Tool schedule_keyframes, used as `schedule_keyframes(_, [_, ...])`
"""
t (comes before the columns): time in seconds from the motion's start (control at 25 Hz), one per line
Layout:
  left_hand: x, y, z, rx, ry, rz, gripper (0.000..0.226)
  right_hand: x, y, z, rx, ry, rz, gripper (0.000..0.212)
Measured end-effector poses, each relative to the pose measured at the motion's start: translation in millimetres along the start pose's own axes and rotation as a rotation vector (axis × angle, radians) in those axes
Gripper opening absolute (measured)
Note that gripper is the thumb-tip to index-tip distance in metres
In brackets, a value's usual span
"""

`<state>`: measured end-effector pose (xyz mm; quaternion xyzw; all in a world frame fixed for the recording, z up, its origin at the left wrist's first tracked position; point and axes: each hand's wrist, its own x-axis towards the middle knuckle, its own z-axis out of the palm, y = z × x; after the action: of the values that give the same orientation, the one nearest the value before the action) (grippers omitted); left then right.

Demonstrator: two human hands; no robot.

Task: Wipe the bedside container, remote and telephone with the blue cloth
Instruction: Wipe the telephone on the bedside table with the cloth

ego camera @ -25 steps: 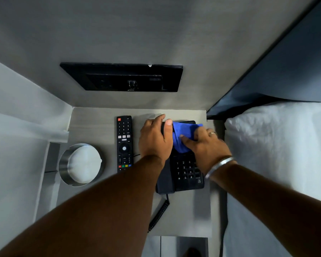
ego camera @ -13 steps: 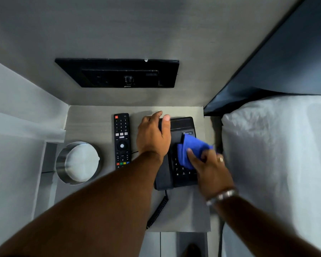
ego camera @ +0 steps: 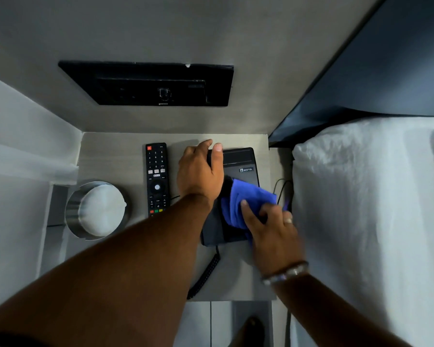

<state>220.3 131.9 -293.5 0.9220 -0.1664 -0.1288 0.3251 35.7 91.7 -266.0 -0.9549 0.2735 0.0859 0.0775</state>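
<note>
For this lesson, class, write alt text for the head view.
A right hand rubs a blue cloth over a black telephone that the left hand steadies. A remote and a round metal container lie to its left.

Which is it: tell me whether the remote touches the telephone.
Apart. The head view shows a bare strip of tabletop between the remote and the telephone.

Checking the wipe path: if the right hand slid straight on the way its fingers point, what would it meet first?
The right hand points up-left across the telephone; pushing the blue cloth that way, it would likely meet the left hand first.
</note>
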Motion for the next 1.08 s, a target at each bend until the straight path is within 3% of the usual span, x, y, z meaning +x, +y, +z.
schedule_keyframes(0.12, [0, 0, -2, 0.007, -0.01, 0.008, 0.072, 8, -8, 13, 0.014, -0.178, 0.0, 0.082])
schedule_keyframes(0.28, [-1, 0, -3, 0.036, -0.036, 0.006, 0.057, -49, -5, 26, 0.058, -0.376, 0.003, 0.081])
schedule_keyframes(0.4, [-1, 0, -2, 0.052, -0.037, 0.004, 0.057, -53, 4, 21, -0.006, -0.313, -0.022, 0.075])
schedule_keyframes(0.56, [1, -1, -3, 0.056, -0.033, 0.017, 0.061, -31, 7, -1, 0.017, -0.044, -0.039, 0.09])
schedule_keyframes(0.68, [1, -2, -1, 0.06, -0.034, 0.012, 0.062, 21, -16, -13, 0.002, 0.118, -0.005, 0.072])
schedule_keyframes(0.8, [2, -3, 0, 0.059, -0.024, 0.013, 0.064, 38, -24, -3, 0.014, 0.002, -0.008, 0.066])
schedule_keyframes(1.08, [2, -4, 4, 0.035, -0.018, 0.026, 0.061, -54, 11, 27, 0.024, -0.154, -0.116, 0.071])
